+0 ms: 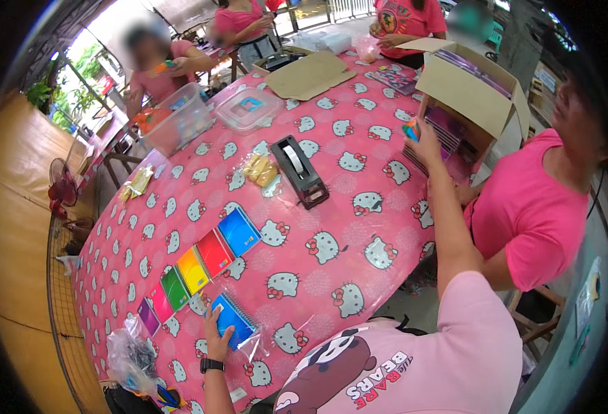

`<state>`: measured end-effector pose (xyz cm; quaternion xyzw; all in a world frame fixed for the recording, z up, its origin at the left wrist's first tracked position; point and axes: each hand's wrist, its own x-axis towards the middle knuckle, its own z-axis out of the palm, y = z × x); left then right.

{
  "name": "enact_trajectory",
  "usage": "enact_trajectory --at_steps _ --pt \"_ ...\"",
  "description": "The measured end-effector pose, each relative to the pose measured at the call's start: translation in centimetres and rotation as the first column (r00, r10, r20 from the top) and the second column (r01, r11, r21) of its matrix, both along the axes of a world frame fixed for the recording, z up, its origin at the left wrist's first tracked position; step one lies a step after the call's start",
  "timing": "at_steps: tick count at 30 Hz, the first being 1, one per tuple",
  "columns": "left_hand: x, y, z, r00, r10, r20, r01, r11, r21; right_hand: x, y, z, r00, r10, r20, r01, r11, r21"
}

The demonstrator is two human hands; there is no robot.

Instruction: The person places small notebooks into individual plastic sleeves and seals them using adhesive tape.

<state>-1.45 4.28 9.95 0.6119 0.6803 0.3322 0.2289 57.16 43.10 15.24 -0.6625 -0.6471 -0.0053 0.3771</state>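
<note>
My left hand [214, 334] lies at the left edge of a blue spiral notebook [233, 319] with clear plastic at its near end. Its fingers are stretched and apart, the thumb touching the cover. Beyond it, spiral notebooks lie in a slanting row: purple, pink, a green notebook [175, 289], a yellow notebook [193, 270], a red notebook [214, 252] and another blue one [239, 232]. My right hand [425, 145] is reached out to the far right, closed on a small orange, green and blue object [411, 130]. Its kind is too small to tell.
A black tape dispenser [300, 172] and a bag of yellowish items [260, 170] stand mid-table. Far left are a clear plastic bin [177, 123] and its lid [249, 108]. An open cardboard box [466, 86] holds purple items. A co-worker [535, 207] is close on my right; others stand beyond.
</note>
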Motion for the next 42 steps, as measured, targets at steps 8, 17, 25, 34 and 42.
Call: enact_trajectory --at_steps 8,17,25,34,42 --pt "-0.2 0.3 0.1 0.998 -0.02 -0.065 0.021 1.0 0.012 5.9 1.7 -3.4 0.898 -0.201 0.39 0.315 0.915 -0.253" --pt "-0.4 -0.3 0.1 0.995 0.004 -0.101 -0.005 1.0 -0.01 1.1 -1.0 -3.4 0.824 -0.361 0.437 0.418 0.908 -0.037" --pt "-0.8 0.1 -0.3 0.99 -0.007 -0.141 0.007 1.0 -0.006 -18.1 -12.8 -3.5 0.696 0.468 -0.544 -0.519 0.852 0.069" --pt "-0.9 -0.1 -0.7 0.972 0.035 -0.233 -0.023 0.998 0.053 -40.0 -26.8 -3.9 0.074 0.995 -0.069 -0.994 0.068 -0.083" --pt "1.0 -0.3 0.5 0.917 0.266 -0.296 -0.227 0.961 0.16 -41.2 -27.7 -4.5 0.197 0.979 -0.054 -0.949 0.176 -0.263"
